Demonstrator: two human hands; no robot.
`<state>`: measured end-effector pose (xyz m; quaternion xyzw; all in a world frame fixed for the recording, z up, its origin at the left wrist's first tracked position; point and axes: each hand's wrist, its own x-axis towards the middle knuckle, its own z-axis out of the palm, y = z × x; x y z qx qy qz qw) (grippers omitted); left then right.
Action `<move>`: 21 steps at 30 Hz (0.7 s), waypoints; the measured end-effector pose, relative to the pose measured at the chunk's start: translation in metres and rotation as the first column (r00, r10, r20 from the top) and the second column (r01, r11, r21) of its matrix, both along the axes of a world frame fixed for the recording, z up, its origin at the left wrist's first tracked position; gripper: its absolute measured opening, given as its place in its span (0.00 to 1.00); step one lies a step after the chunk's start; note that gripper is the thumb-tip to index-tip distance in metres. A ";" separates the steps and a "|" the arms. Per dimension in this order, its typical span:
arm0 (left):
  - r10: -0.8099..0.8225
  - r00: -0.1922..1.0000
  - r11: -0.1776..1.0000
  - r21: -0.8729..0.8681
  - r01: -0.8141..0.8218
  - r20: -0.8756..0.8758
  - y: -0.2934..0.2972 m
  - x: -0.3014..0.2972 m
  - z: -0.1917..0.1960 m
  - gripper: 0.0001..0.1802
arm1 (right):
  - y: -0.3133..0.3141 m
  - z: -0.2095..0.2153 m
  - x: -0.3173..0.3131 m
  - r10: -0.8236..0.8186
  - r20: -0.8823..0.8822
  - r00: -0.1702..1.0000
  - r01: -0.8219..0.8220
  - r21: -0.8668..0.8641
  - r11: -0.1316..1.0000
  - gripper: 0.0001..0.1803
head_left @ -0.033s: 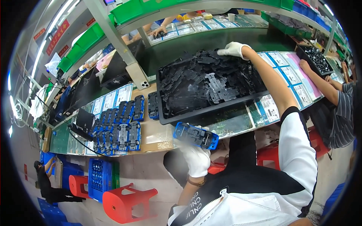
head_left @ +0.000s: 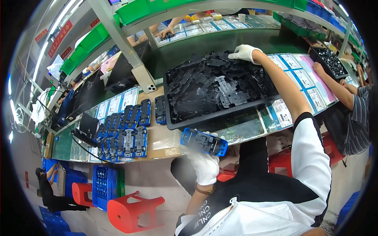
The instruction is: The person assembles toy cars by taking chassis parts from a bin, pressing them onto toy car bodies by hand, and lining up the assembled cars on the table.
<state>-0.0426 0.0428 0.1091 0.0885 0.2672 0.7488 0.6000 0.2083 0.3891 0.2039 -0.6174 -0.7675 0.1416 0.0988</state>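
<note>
My left hand (head_left: pixel 204 167), in a white glove, holds a blue toy car (head_left: pixel 204 142) in front of the bench edge. The car is upside down, its black underside facing up. My right hand (head_left: pixel 245 53), also gloved, is at the far edge of a heap of black plastic chassis plates (head_left: pixel 228 92). Its fingers are pressed together and bent toward the plates; whether a plate is between them I cannot make out. The heap fills a large black bin (head_left: pixel 220 118). Left of the bin, several blue toy cars (head_left: pixel 128 142) lie wheels up in rows.
A metal post (head_left: pixel 118 37) rises behind the cars, with a phone (head_left: pixel 150 88) at its foot. Green trays (head_left: pixel 157 17) line the rack overhead. Red stools (head_left: pixel 136 212) and a blue crate (head_left: pixel 103 185) stand on the floor. At right, a co-worker's arm (head_left: pixel 332 84) reaches beside another bin.
My right hand has shifted very slightly to the right at the heap's far edge. The left hand and the toy car stay in place.
</note>
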 end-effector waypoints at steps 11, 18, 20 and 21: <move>0.055 0.926 0.998 -0.017 -0.066 -0.374 0.001 0.004 -0.021 0.34 | -0.073 -0.014 -0.019 0.073 0.133 0.988 -0.117 0.370 0.922 0.18; 0.085 0.789 0.995 0.089 -0.039 -0.609 0.003 0.007 -0.029 0.28 | -0.102 -0.026 -0.014 0.081 -0.099 0.992 -0.013 0.555 0.831 0.17; 0.071 0.847 0.997 0.013 -0.076 -0.526 0.000 0.009 -0.021 0.34 | -0.114 -0.027 -0.014 0.126 -0.059 0.990 -0.063 0.621 0.781 0.18; 0.065 0.847 0.998 0.011 -0.069 -0.527 0.002 0.010 -0.017 0.34 | -0.124 -0.026 -0.015 0.126 -0.018 0.992 -0.083 0.658 0.749 0.21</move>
